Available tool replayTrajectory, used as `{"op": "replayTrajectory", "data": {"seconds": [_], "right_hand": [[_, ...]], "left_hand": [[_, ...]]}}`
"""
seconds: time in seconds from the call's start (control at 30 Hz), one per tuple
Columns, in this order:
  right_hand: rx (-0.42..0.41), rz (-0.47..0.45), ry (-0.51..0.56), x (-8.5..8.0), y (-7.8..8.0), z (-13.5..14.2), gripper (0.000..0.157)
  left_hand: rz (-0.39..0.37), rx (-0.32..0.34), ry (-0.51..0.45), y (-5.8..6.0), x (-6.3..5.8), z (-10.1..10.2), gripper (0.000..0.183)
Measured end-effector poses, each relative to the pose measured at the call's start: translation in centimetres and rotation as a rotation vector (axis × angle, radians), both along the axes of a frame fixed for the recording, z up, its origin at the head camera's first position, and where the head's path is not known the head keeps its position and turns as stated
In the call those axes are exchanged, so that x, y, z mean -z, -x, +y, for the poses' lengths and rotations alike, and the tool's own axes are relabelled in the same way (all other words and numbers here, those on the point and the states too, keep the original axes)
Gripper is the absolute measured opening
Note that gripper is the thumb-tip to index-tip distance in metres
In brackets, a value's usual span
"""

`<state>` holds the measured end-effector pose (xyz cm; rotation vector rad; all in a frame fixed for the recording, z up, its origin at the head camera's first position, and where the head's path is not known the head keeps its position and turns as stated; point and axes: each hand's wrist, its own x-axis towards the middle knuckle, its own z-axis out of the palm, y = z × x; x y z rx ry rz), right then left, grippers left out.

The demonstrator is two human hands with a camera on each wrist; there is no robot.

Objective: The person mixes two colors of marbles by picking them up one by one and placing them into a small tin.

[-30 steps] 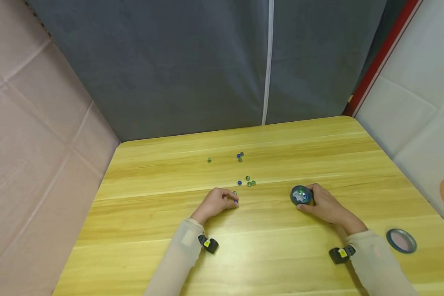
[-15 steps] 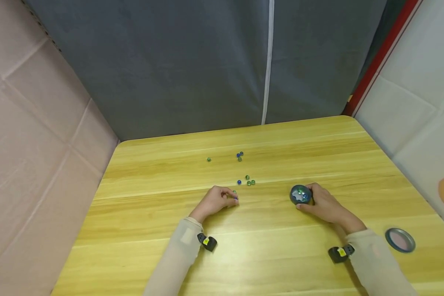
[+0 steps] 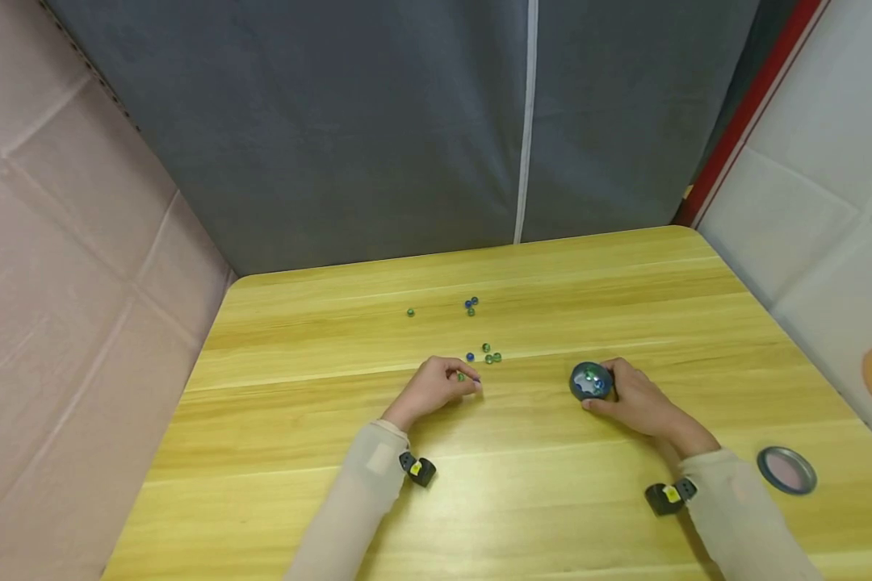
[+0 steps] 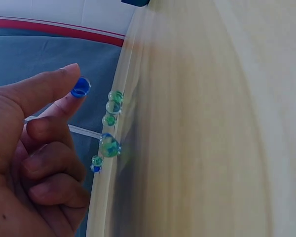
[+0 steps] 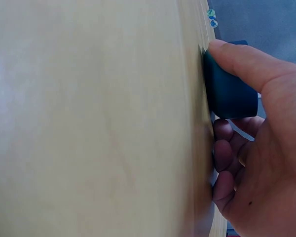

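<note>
Between thumb and index finger, my left hand (image 3: 433, 389) pinches a blue marble (image 4: 81, 87), which the left wrist view shows clear of the wood. A green marble (image 3: 461, 377) lies on the table just beyond those fingers. My right hand (image 3: 641, 403) grips a small dark blue round tin (image 3: 591, 381) that stands on the table, thumb on the near side and fingers behind. Several green and blue marbles show inside the tin in the head view. The right wrist view shows only its dark outer wall (image 5: 231, 89).
Beyond my left hand lie a blue marble (image 3: 470, 357) and several green marbles (image 3: 488, 358). Farther back are a small cluster of marbles (image 3: 471, 305) and a lone green marble (image 3: 410, 312). A round lid (image 3: 787, 470) rests at the right. A grey curtain (image 3: 378, 137) hangs behind the table (image 3: 320, 323).
My left hand has lifted and shifted slightly right with the blue marble between its fingers, leaving the green marble behind. The right hand and tin have stayed in place.
</note>
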<state>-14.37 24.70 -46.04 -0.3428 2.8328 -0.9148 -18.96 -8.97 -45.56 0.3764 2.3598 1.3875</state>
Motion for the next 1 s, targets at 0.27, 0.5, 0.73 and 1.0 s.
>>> {"op": "replayTrajectory", "data": {"seconds": [0.27, 0.5, 0.73, 1.0], "right_hand": [[-0.004, -0.003, 0.022, -0.1, -0.1, -0.1, 0.067], [0.002, -0.008, 0.023, 0.0, 0.0, 0.0, 0.067], [0.005, -0.010, 0.019, 0.0, -0.2, 0.0, 0.068], [0.002, 0.002, 0.024, 0.2, -0.2, 0.0, 0.067]], "left_hand": [[-0.013, 0.008, -0.025, 0.1, -0.4, 1.0, 0.020], [0.013, 0.020, -0.036, 0.2, -0.6, 2.1, 0.023], [0.022, 0.037, -0.069, 0.3, -0.8, 3.5, 0.021], [0.035, 0.040, -0.112, 0.2, -1.0, 5.8, 0.025]]}}
